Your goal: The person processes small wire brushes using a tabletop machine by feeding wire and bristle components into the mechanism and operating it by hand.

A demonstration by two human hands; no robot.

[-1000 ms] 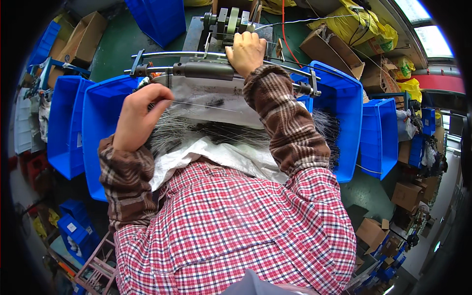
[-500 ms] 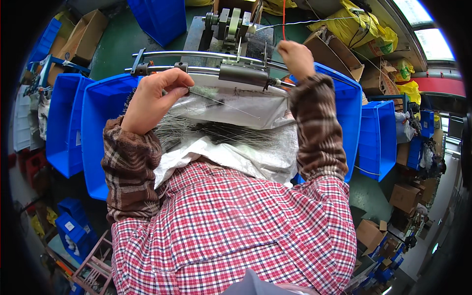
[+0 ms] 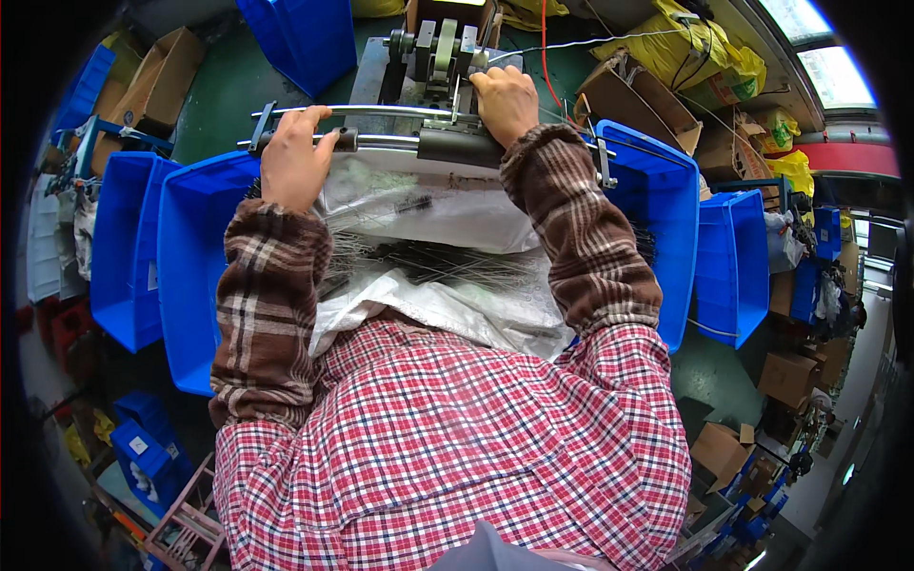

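Nearest is the woven cotton-like garment [image 3: 457,428] in red, white and dark checks, with two brown plaid sleeves [image 3: 271,324] of a fuzzier weave. Across the lap lies one crumpled white sheet [image 3: 419,295]. Just beyond it is the heap of thin, straight grey wires [image 3: 466,268], too tangled to count, lying between that sheet and a smooth, cloudy plastic sheet [image 3: 447,209], which bears one small dark bristly piece [image 3: 414,205].

Two large blue plastic tubs flank the work, the left tub [image 3: 195,285] and the right tub [image 3: 666,190].

Farther on run two shiny round metal rods [image 3: 386,142], with one dark cylinder [image 3: 460,146] on the nearer. The left hand [image 3: 297,162] is at their left end, its fingers released, thumb held apart. The right hand [image 3: 507,103] reaches above the cylinder, its fingers bent at the metal machine; whether they grasp anything I cannot tell. Beyond stands one greenish wheel [image 3: 444,52] between metal blocks.
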